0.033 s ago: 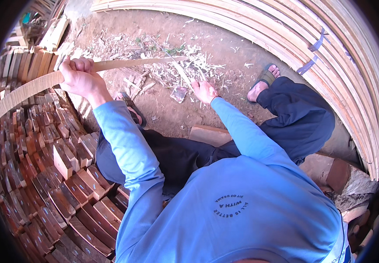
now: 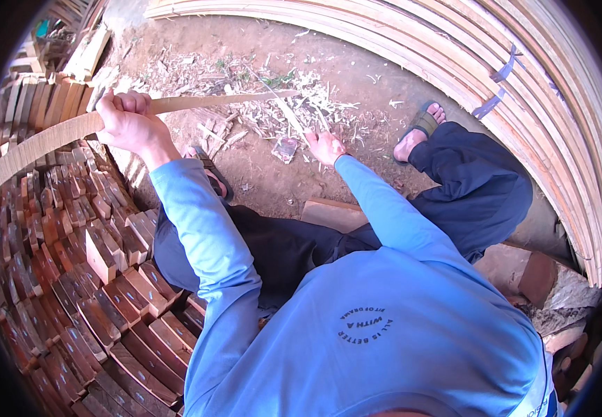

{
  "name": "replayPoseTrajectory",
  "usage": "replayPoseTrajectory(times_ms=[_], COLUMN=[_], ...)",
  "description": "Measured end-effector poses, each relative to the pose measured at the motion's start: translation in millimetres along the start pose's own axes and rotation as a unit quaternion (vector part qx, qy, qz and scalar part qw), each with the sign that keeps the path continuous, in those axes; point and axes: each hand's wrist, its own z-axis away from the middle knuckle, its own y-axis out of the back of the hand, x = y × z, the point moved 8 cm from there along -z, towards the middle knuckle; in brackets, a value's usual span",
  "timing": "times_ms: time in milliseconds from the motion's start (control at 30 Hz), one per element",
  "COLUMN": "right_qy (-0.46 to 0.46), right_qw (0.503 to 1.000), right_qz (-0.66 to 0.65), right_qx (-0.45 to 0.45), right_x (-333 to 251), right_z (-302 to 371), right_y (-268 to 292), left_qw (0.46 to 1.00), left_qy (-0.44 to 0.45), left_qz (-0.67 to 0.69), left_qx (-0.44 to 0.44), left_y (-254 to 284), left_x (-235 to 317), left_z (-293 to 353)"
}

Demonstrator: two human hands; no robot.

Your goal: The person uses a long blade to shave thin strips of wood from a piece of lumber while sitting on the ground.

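My left hand (image 2: 132, 124) is closed round a long wooden strip (image 2: 43, 148), which looks bent in this wide view. From my fist the strip runs out over the ground to a narrow end on the right. My right hand (image 2: 326, 146) is closed on the near end of a long, thin, pale tapering blade (image 2: 289, 113). This blade slants up and left, crossing the strip near its far end; whether the two touch I cannot tell. Pale wood shavings (image 2: 315, 90) lie on the ground beneath them.
Stacked short wooden blocks (image 2: 99, 306) fill the left side, close by my leg. Long boards (image 2: 454, 62), bound with a purple strap (image 2: 499, 83), curve along the far and right side. A brown block (image 2: 334, 215) lies between my legs. My sandalled feet stand on bare earth.
My left hand and the strip have shifted very slightly. My right hand and the blade hold almost the same place.
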Motion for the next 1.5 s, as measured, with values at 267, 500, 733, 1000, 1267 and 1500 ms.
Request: replayPoseTrajectory(times_ms=[267,500,733,1000,1267,1500], right_qy=[-0.01,0.007,-0.015,0.116,-0.081,-0.002], right_qw=[1.0,0.999,1.0,0.992,0.992,0.998], right_qz=[-0.004,0.035,0.011,-0.028,-0.045,0.03], right_qx=[-0.003,-0.001,0.009,0.031,-0.08,0.052], right_x=[3,-16,-16,-63,-14,29], right_z=[-3,-10,-5,19,1,-14], right_y=[-4,6,-7,8,12,-11], left_qw=[1.0,1.0,0.999,0.999,0.999,1.0], left_qy=[0.005,0.012,-0.001,0.018,0.009,0.0], left_qz=[-0.001,0.0,0.003,0.006,0.009,0.025], left_qx=[-0.004,0.019,0.049,0.031,0.036,-0.01], left_y=[8,18,19,24,22,15], left_x=[0,-2,0,1,3,-3], left_z=[-5,-9,-6,-5,-2,-10])
